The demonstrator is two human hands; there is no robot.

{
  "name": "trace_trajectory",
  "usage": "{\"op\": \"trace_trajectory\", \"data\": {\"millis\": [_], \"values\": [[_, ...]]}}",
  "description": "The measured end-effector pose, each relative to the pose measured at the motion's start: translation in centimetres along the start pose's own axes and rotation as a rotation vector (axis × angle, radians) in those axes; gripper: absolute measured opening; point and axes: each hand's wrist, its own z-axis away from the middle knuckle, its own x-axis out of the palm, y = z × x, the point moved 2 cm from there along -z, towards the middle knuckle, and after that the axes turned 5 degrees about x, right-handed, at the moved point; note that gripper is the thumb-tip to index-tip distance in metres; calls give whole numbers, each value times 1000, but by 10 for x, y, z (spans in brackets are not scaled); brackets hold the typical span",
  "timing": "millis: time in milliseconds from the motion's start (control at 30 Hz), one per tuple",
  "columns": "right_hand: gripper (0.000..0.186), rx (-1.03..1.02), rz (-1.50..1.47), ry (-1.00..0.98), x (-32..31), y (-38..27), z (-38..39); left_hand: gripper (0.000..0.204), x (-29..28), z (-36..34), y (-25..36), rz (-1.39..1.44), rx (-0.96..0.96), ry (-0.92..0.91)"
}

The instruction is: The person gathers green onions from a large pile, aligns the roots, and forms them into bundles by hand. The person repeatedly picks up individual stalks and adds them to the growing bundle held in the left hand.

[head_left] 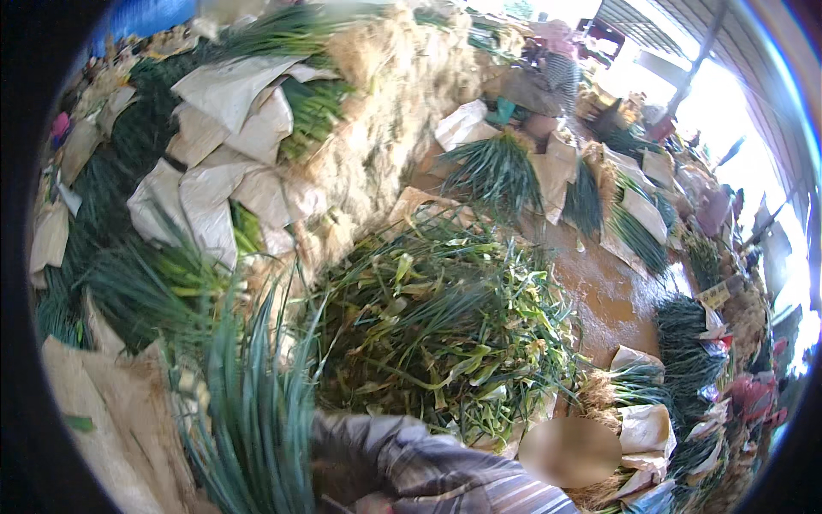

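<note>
A long bunch of green onions stands upright and close at the lower left, its dark leaves spread upward. From the lower right, my right arm in a striped grey sleeve reaches across to these leaves. My right hand is hidden at the sleeve's end, behind or beside the bunch. A small patch of skin shows at the bottom edge below the sleeve, perhaps my left hand; its fingers cannot be made out. Beyond the arm lies a broad heap of loose green and yellowing onion leaves.
Stacked green onions with pale roots form a wall at the left, partly under brown paper sheets. More wrapped bunches lie farther back beside the wet brown floor. Bundles line the right. A person is at the back.
</note>
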Motion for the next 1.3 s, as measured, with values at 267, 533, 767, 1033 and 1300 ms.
{"op": "trace_trajectory", "data": {"millis": [267,533,767,1033,1300], "values": [[78,143,636,741,-116,-109,91,51,17,152,-69,43,-133,36],[74,193,1456,1278,-262,-231,33,53,52,207,-118,138,-304,107],[70,-181,1549,913,-198,-181,-8,62,45,252,-118,-290,-8,531],[65,61,1332,1,-8,12,-60,53,160,437,-178,-327,-56,1480],[60,248,1263,-259,64,61,-59,22,298,386,-390,894,-102,2070]]}}
